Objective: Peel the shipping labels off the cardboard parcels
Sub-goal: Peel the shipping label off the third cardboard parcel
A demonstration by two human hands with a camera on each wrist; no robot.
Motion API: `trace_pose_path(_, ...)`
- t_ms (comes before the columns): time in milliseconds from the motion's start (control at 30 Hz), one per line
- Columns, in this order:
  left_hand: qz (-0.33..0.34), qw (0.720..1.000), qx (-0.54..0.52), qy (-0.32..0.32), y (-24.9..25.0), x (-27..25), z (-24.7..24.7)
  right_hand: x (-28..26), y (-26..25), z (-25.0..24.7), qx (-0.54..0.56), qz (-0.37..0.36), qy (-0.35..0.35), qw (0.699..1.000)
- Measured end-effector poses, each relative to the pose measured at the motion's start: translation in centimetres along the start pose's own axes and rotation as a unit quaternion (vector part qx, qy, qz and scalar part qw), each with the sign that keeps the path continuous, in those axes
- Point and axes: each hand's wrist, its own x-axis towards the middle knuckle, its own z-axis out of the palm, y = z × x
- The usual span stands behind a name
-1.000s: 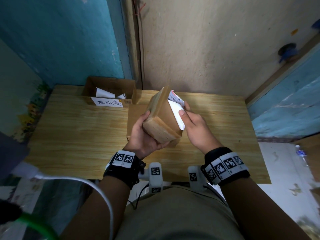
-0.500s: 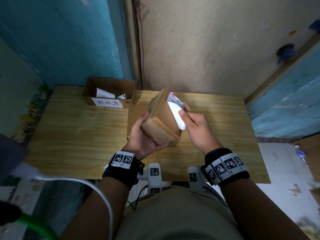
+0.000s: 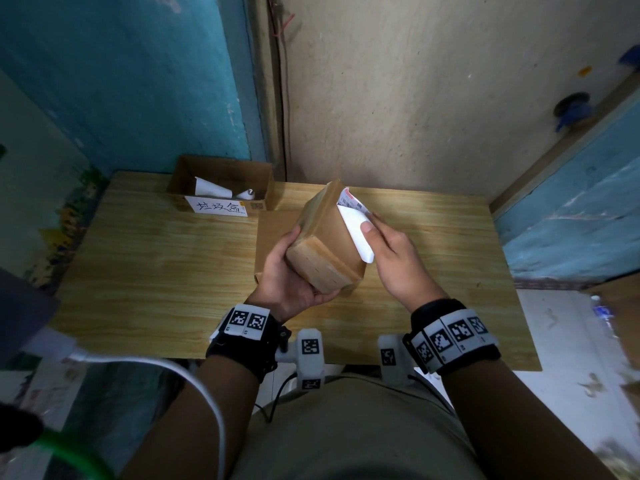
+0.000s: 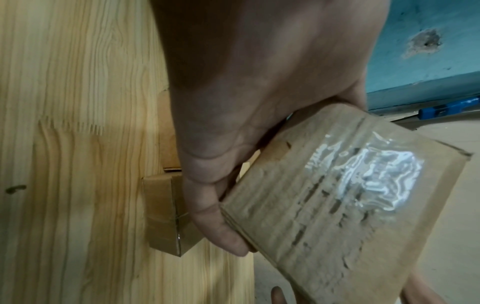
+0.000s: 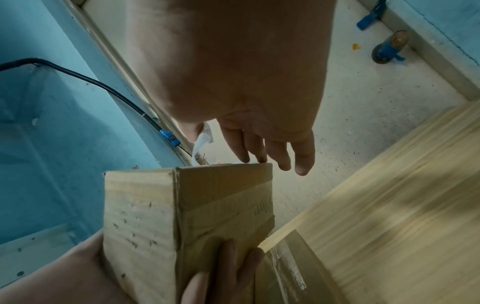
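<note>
My left hand (image 3: 294, 271) grips a small taped cardboard parcel (image 3: 322, 244) from below and holds it tilted above the wooden table (image 3: 156, 265). A white shipping label (image 3: 356, 230) hangs half peeled from the parcel's right face, blank side toward me. My right hand (image 3: 384, 244) pinches this loose flap, thumb on top. In the left wrist view the left hand (image 4: 221, 205) clamps the parcel (image 4: 337, 205) by its edge. In the right wrist view the label (image 5: 201, 148) shows beside the right thumb, above the parcel (image 5: 187, 222).
A second, flatter cardboard parcel (image 3: 273, 237) lies on the table under my hands. An open cardboard box (image 3: 221, 183) with a handwritten paper sign and peeled labels inside stands at the table's back left, against the wall. A white cable (image 3: 173, 368) runs by the near left edge.
The right hand has pulled the label a little further off the parcel, so the loose white flap is longer. The left hand holds the parcel almost unmoved.
</note>
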Motion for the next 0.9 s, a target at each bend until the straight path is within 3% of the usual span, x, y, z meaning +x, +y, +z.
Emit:
trace_pose_path(267, 0.000, 1.000, -0.002, 0.000, -0.08, 0.01, 0.14, -0.31, -0.26, -0.13, 0.003, 0.038, -0.004, 0.999)
trace_pose_path(500, 0.001, 1.000, 0.011, -0.003, -0.17, -0.06, 0.11, -0.86, -0.50, -0.35, 0.038, 0.040, -0.047, 0.997)
trace_pose_path(900, 0.002, 1.000, 0.011, -0.002, -0.24, -0.22, 0.37, -0.37, -0.23, -0.34, 0.081, 0.092, -0.041, 0.992)
